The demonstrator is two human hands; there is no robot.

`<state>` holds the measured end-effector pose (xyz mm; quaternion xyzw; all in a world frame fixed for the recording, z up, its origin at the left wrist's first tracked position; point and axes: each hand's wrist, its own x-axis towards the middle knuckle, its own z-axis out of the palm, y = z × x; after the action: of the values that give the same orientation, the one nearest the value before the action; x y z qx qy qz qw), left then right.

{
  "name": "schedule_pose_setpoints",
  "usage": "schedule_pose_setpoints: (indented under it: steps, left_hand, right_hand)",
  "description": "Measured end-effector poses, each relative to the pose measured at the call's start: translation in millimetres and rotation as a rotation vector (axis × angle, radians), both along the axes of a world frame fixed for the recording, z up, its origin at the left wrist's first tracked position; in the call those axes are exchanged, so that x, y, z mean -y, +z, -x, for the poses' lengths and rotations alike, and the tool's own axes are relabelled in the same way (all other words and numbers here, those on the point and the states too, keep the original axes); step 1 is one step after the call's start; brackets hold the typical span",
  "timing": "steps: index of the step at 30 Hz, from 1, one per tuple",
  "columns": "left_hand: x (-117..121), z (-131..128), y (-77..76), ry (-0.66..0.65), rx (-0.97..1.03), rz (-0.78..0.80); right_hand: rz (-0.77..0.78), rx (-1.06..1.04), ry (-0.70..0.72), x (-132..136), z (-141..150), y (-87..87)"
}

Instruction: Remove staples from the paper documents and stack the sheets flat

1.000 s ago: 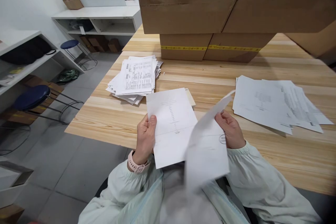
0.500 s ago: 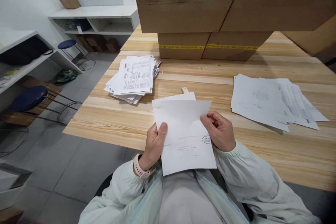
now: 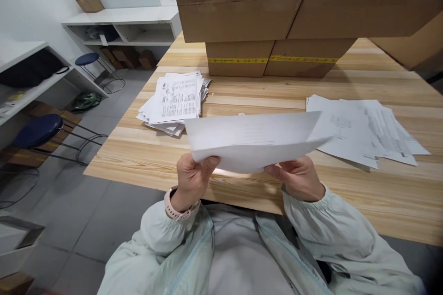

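White printed sheets of paper (image 3: 249, 136) are held up over the table's near edge, bent and tilted, with faint print on the far part. The number of sheets is unclear. My left hand (image 3: 194, 177) pinches their lower left edge between thumb and fingers; a pink watch band is on that wrist. At the lower right edge, my right hand (image 3: 300, 177) grips the same sheets, its fingertips partly hidden beneath. Beyond the left hand lies a messy stack of printed papers (image 3: 175, 101). Another spread of papers (image 3: 349, 126) rests to the right.
Stacked cardboard boxes (image 3: 238, 57) with yellow tape stand at the back of the wooden table (image 3: 138, 156). To the left are blue round stools (image 3: 41, 129) and a white shelf unit (image 3: 121, 18). A small pale item (image 3: 241, 114) shows just behind the held sheets.
The held sheets have swung from facing me nearly upright to a flatter, bent, sideways-turned pose. Both hands have shifted to their lower edge and moved further apart.
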<state>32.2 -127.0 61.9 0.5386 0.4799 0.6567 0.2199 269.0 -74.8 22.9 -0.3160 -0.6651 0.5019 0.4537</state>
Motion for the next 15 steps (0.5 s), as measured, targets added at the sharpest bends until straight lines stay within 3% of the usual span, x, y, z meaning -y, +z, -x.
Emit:
schedule_pose_setpoints:
  steps: [2, 5, 10, 13, 15]
  left_hand:
    - [-5.4, -0.7, 3.3, -0.035, -0.005, -0.077]
    - [-12.2, -1.2, -4.4, -0.143, 0.001, -0.088]
    - [-16.6, -3.7, -17.4, -0.382, -0.056, -0.060]
    - [-16.7, -7.2, -13.2, -0.412, -0.031, -0.033]
    - [-17.1, -9.3, -9.5, -0.370, 0.019, -0.006]
  right_hand:
    - [-0.092, 0.018, -0.101, -0.9, -0.4, 3.3]
    - [-0.127, 0.014, -0.190, -6.3, -0.2, 1.8]
    - [-0.055, -0.097, -0.008, -10.0, 4.3, -4.3]
    - [-0.058, -0.081, 0.042, -6.7, 6.4, -1.7]
    - [-0.091, -0.065, -0.022, -5.2, 7.1, 1.3]
